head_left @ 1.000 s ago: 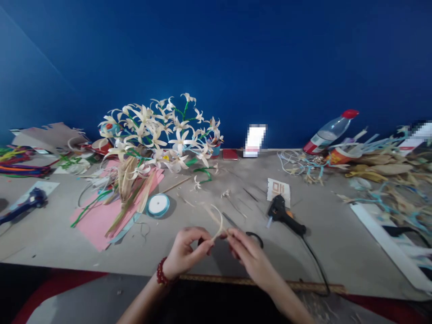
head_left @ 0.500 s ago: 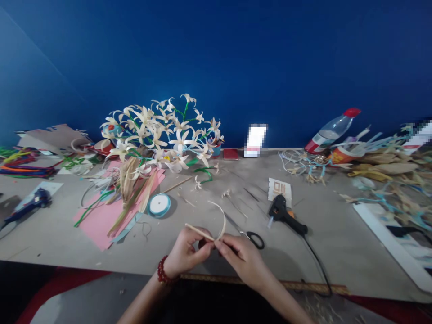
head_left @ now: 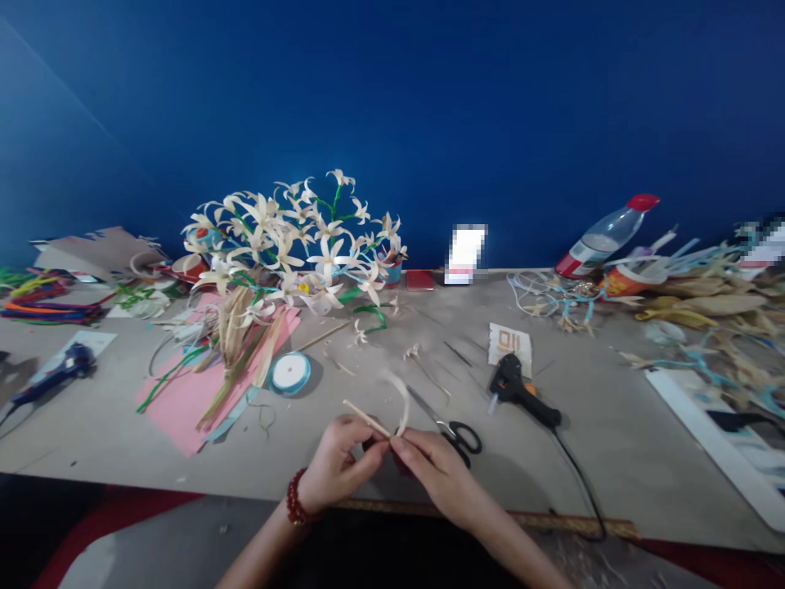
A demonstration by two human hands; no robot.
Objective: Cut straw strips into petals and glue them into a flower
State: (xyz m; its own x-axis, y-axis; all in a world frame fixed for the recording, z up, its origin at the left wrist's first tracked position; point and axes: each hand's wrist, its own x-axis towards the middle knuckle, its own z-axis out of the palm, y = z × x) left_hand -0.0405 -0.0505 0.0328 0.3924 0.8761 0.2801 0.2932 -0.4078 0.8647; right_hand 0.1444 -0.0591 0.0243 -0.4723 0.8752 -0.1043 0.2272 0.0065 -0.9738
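Near the table's front edge, my left hand [head_left: 348,460] is closed in a pinch on a pale, thin stick-like strip [head_left: 366,418]. My right hand [head_left: 437,470] meets it fingertip to fingertip, pinching the lower end of a curved cream strip [head_left: 404,406]. The two strips come together between my fingers, and whether they are one piece is hidden. Just beyond my right hand lie black-handled scissors [head_left: 464,438]. A spool of light-blue ribbon [head_left: 290,374] rests farther off to the left.
Cream artificial flowers [head_left: 285,245] on green stems stand at the back left. Pink paper [head_left: 177,405] bears dried husks. A black glue gun [head_left: 521,393] lies at right, its cord trailing off the front edge. A tilted bottle [head_left: 604,237] and a white power strip [head_left: 705,442] are farther right.
The pale stick between my hands has shifted slightly right and tilts more steeply. The curved strip's upper end is blurred by motion. More of the scissors' handles now shows. Both hands keep their pinch.
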